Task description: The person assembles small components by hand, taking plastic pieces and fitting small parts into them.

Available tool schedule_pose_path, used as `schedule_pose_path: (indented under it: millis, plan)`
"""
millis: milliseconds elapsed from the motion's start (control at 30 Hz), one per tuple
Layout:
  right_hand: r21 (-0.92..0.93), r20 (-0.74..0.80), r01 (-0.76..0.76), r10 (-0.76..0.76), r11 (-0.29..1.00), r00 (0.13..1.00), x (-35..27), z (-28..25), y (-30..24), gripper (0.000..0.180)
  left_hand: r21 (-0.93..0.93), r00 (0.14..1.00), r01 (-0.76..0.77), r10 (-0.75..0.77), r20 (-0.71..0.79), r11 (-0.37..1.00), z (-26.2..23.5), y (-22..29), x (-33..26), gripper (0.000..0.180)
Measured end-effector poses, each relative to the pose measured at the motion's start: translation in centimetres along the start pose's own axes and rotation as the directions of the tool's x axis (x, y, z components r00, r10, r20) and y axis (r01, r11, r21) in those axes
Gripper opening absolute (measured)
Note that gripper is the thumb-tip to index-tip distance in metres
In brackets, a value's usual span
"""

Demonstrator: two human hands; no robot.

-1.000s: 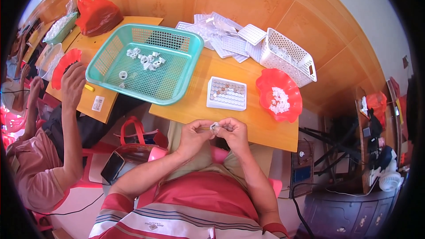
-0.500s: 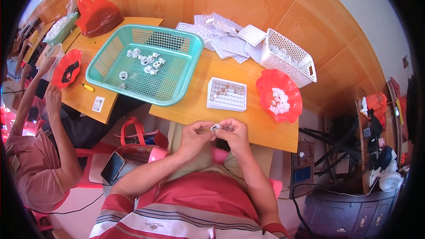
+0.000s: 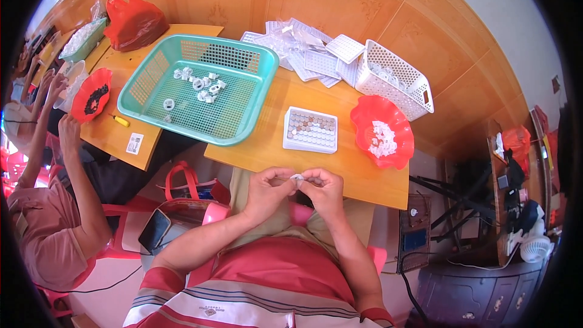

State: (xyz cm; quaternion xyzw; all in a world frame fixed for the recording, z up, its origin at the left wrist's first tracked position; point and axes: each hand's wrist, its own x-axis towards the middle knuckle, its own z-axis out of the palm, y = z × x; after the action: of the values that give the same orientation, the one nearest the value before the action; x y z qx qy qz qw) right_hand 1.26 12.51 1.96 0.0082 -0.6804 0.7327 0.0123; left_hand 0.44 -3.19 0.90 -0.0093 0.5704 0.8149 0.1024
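Apparently it's fine two-handed handling: left hand [image 3: 269, 191] and right hand [image 3: 323, 191] pinch a small pale part [image 3: 297, 177] between nearly closed fingertips; any next move seems to need steadiness. Outward, white tray [image 3: 311, 148] at twelve-thirty, red bowl [image 3: 367, 112] at two, green basket [image 3: 258, 94] at ten-thirty.

Both bare forearms slant inward from the lower part of the view, elbows bent and set wide: the left forearm [image 3: 203, 237] runs diagonally up to the right, the right forearm [image 3: 351, 249] rises more steeply, leaning left. In front of the torso, the bare left hand [image 3: 267, 193] and the bare right hand [image 3: 324, 194] come together at nearly equal height, fingertips close. On each, the fingers curl inward and the thumb presses toward the index finger in a small pinch. The wrists appear only slightly bent.
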Motion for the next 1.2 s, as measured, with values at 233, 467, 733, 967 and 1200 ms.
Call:
schedule_pose_path:
  millis: [233,467,733,967,1200]
  plan:
    - [0.033,-0.018,0.035,-0.035,0.999,0.999,-0.2,0.3,0.0,0.006,0.007,1.0,-0.004,0.004,0.012,1.0,-0.1,0.0,0.0,0.017]
    - [0.054,-0.029,0.041,-0.039,0.998,0.999,-0.3,-0.3,0.0,0.007,0.005,0.995,-0.02,0.02,0.101,1.0,-0.2,0.1,0.0,0.019]
    - [0.075,-0.007,0.055,-0.055,0.996,0.998,-0.6,-0.1,0.0,0.007,-0.014,0.992,-0.065,0.067,0.107,0.998,-0.4,-0.9,0.1,0.016]
    - [-0.101,-0.03,0.124,-0.127,0.987,0.991,-0.9,-0.5,0.5,0.01,0.07,0.989,-0.118,0.111,0.095,0.991,-0.4,-0.5,-0.3,0.014]
    - [-0.125,-0.01,0.172,-0.175,0.977,0.985,-1.2,-0.9,0.5,0.01,0.2,0.985,-0.153,0.132,0.114,0.968,-0.1,0.3,-0.7,0.011]
